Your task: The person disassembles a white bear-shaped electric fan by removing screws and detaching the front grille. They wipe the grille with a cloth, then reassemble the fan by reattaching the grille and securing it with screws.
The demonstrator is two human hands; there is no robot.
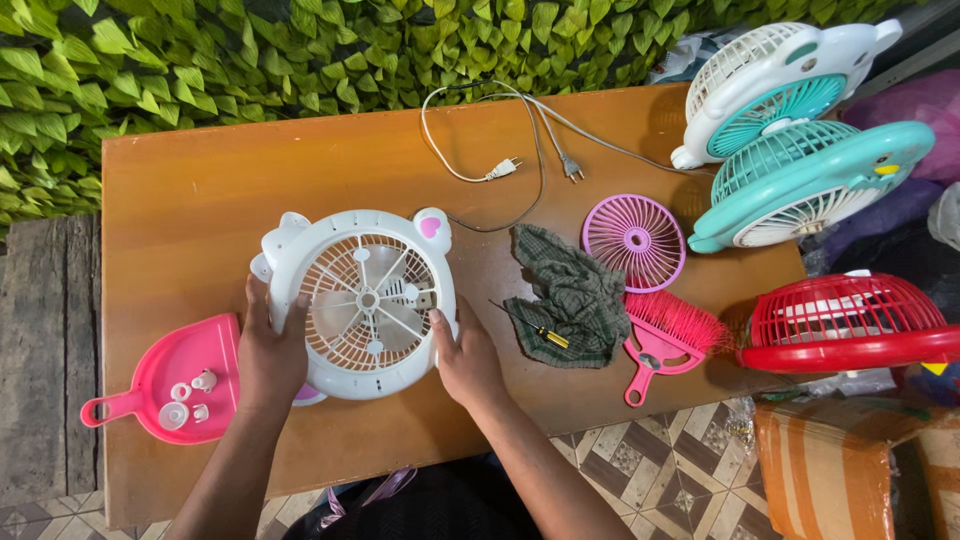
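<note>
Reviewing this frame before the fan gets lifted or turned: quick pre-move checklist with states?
1. Both hands on the housing: left hand and right hand grip opposite rims of the white fan. ok.
2. Fan flat on the table: ok.
3. Small white parts kept together in the pink dustpan: ok.
4. Screwdriver within reach, lying on the green cloth: ok.
5. Loose cord clear of the fan: cannot tell; it runs behind the housing.
6. Rear screws in or out: cannot tell.
</note>
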